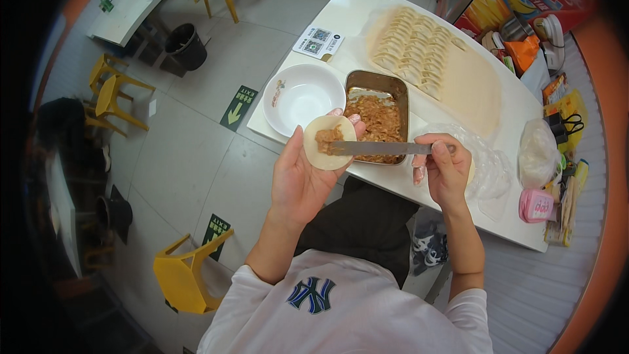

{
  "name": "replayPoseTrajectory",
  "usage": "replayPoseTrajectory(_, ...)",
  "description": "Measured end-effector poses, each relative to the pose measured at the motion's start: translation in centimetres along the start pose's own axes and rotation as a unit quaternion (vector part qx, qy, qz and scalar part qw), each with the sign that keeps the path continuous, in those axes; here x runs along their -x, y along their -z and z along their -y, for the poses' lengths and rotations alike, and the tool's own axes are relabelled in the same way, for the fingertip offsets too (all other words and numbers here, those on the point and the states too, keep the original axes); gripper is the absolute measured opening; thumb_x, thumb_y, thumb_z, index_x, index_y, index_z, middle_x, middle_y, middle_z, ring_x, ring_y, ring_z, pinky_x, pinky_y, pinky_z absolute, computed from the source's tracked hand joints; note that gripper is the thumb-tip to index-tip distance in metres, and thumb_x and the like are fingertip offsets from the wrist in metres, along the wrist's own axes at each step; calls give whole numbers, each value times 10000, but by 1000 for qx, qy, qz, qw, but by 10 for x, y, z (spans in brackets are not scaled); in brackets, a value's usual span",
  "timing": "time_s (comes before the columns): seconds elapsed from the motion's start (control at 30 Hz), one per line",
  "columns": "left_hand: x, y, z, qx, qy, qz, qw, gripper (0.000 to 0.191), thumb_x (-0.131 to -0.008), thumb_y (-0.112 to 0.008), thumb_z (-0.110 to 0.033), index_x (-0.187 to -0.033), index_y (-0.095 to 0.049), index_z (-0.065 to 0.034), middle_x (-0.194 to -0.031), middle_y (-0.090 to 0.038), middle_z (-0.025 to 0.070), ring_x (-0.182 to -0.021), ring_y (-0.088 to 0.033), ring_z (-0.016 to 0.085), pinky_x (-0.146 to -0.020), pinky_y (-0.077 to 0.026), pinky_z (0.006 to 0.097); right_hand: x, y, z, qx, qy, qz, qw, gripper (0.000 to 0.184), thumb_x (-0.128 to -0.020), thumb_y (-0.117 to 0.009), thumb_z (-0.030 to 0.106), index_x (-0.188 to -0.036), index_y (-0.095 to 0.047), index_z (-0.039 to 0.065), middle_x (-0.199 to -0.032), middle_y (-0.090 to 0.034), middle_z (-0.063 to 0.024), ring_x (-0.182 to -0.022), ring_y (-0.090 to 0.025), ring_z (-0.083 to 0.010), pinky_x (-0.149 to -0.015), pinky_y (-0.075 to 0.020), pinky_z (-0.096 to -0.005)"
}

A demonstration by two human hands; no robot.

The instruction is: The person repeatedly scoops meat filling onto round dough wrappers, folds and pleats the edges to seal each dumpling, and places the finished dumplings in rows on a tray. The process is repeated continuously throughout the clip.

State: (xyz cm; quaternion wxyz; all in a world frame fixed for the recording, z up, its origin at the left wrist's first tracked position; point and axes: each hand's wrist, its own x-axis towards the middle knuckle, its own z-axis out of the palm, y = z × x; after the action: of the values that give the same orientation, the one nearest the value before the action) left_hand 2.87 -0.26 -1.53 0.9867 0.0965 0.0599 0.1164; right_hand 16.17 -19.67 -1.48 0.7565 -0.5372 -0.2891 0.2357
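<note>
A round dough wrapper [319,158] lies across the palm and fingers of my left hand [300,187]. On it sits a lump of minced filling [328,138]. My right hand [448,167] grips the end of a flat metal spatula [383,148], whose tip touches the filling. Clear film covers some fingertips of both hands. Below the blade stands a rectangular metal container [406,108] with minced filling inside. A white bowl [300,91] is beside it, partly behind my left hand. Near my right hand, clear plastic film [494,169] partly covers pale dough.
Rows of folded dumplings [410,49] lie on a floured sheet [474,103] at the back of the white table [339,5]. A card with printed codes [318,44] is near the bowl. Scissors [572,123], bags and a pink case [535,205] line the right edge. Yellow stools [184,275] stand left.
</note>
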Motion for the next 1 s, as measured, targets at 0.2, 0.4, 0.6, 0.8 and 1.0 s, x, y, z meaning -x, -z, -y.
replayPoseTrajectory(0.2, 5, 7, -12, -1, -69, -16, 997, 556, -1037, -230, -333, -1445, -255, 44, -1463, -329, 262, -1376, -334, 356, -1132, -303, 453, -14, 19, 13, 176, 81, -35, 981, 264, -973, -544, 184, -998, -653, -55, -728, -640, -96, -574, -574, -139, -541, -486, -265)
replayPoseTrajectory(0.4, 14, 21, -33, 66, -119, -40, 990, 540, -1036, -241, -291, -1469, -203, 29, -1499, -263, 260, -1398, -290, 353, -1162, -237, 490, -49, 34, -16, 478, 106, 161, 857, 134, -876, -627, 99, -977, -706, 59, -803, -640, -51, -788, -561, -227, -740, -465, -328)
replayPoseTrajectory(0.6, 32, 39, -69, 67, -220, -35, 973, 524, -1032, -243, -265, -1474, -202, 13, -1510, -240, 254, -1405, -273, 354, -1163, -233, 501, -84, 50, 8, 578, 126, 182, 785, 117, -834, -663, 128, -924, -721, 81, -860, -635, -48, -897, -547, -250, -829, -434, -359)
replayPoseTrajectory(0.8, 36, 43, -71, 67, -228, -58, 970, 513, -1035, -239, -261, -1471, -217, 7, -1509, -246, 247, -1405, -273, 352, -1160, -234, 506, -119, -37, -33, 617, 306, 259, 677, 369, -719, -604, -27, -1019, -730, 146, -883, -594, -40, -935, -526, -237, -865, -403, -349)
replayPoseTrajectory(1.0, 34, 37, -61, 87, -191, -54, 976, 512, -1040, -243, -260, -1476, -204, 5, -1520, -226, 244, -1419, -248, 338, -1170, -212, 504, -137, -97, -82, 755, 250, 319, 516, 246, -728, -610, 86, -882, -769, 194, -916, -561, -32, -996, -503, -210, -871, -388, -312)
